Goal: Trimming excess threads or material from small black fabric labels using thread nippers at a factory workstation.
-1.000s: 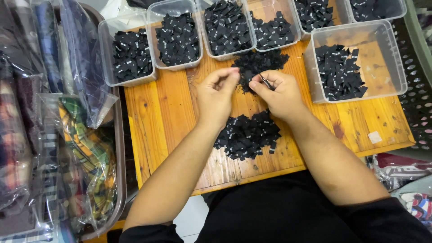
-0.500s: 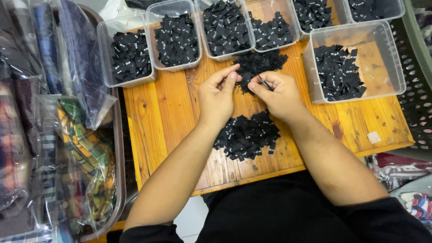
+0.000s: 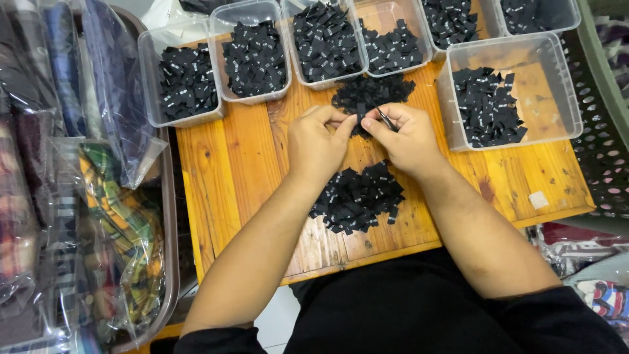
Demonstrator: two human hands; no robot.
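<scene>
Between both hands' fingertips, a small black label [image 3: 360, 115] is pinched in their grip.

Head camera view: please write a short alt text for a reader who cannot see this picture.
Over a small wooden table, the left hand and right hand pinch a small black label between them. Loose black labels lie in two piles, and clear plastic tubs along the far edge hold more.

left of the wooden table [image 3: 223, 190] bagged folded fabrics [image 3: 72, 196] fill a brown tub [image 3: 171, 262], along its far edge stand clear bins [image 3: 187, 82] of black pieces, and to its right is a green perforated basket [image 3: 606, 131].
</scene>
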